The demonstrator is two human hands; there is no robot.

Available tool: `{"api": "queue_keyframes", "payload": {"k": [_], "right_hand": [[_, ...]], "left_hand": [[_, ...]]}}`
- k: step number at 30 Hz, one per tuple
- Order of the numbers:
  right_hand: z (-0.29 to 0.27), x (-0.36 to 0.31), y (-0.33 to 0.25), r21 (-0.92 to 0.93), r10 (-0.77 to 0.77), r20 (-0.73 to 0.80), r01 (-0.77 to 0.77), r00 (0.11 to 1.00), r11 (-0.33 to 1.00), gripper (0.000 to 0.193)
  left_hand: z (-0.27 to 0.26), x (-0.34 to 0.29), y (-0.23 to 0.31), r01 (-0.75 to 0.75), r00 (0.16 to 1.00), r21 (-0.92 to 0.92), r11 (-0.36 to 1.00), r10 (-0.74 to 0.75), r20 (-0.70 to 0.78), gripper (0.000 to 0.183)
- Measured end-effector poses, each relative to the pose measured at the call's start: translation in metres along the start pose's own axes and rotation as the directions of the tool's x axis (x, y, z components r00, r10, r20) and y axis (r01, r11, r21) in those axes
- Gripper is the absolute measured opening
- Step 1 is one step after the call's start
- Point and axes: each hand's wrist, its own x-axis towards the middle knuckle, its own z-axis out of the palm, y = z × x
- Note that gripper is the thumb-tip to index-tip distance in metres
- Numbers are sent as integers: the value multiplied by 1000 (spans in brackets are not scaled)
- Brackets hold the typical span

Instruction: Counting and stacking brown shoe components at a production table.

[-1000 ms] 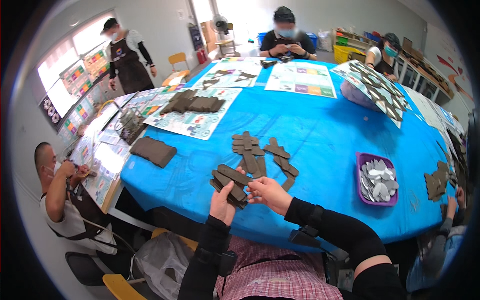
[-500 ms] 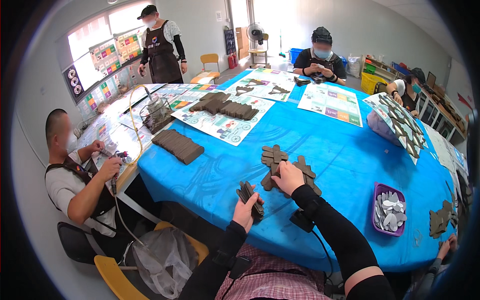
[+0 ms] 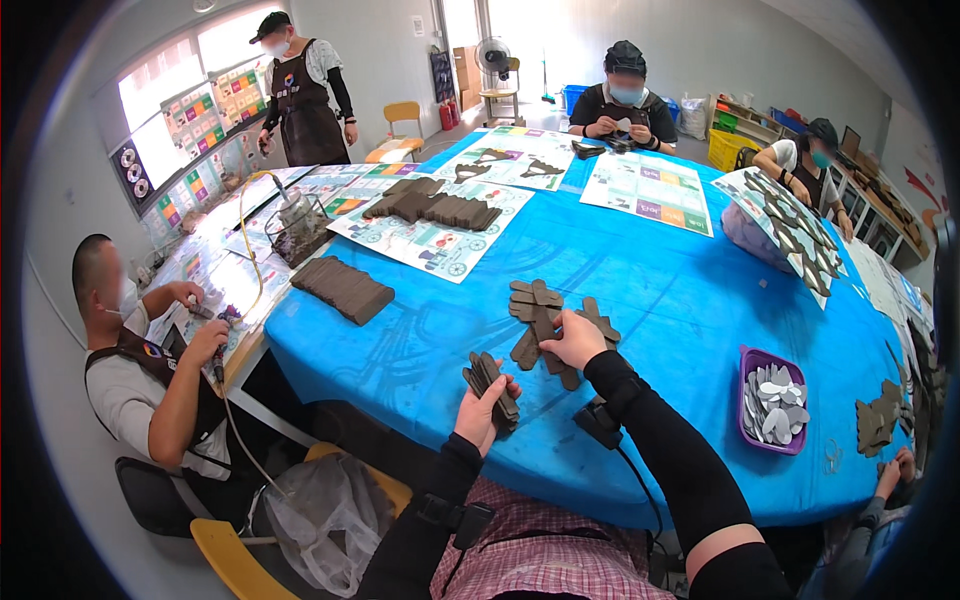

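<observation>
My left hand point(image 3: 478, 418) is closed around a bundle of dark brown flat strips point(image 3: 486, 374) with rounded ends, held upright just over the near table edge. To its right, a loose pile of similar strips point(image 3: 537, 300) lies crisscrossed on the blue cloth. My right hand point(image 3: 578, 343) reaches over this pile, thumb and fingers pinched on one strip point(image 3: 544, 327). Part of the pile is hidden behind my right hand.
A brown stack point(image 3: 343, 290) sits left on the blue-covered table point(image 3: 650, 300); another point(image 3: 430, 205) lies on a printed sheet. At right are a purple basket point(image 3: 742, 410) of grey-white ovals and more brown pieces point(image 3: 880, 420). Co-workers point(image 3: 150, 400) sit and stand around.
The view has shifted slightly. My right hand still pinches at the pile, where the strips lie a little differently. The left hand keeps its bundle, now tilted a bit.
</observation>
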Motion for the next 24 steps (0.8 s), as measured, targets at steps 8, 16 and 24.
{"api": "queue_keyframes", "payload": {"k": [8,16,24], "right_hand": [[-19,-27,10,-122,-233,-280,206,931,971,19],[-40,-72,-21,832,-34,282,-227,959,506,22],[-44,-80,-12,804,4,304,-259,953,535,19]], "left_hand": [[3,3,-1,71,994,-56,996,-75,-77,39],[30,0,7,73,994,-93,993,-64,90,37],[34,-3,-2,72,994,-20,997,-70,89,36]]}}
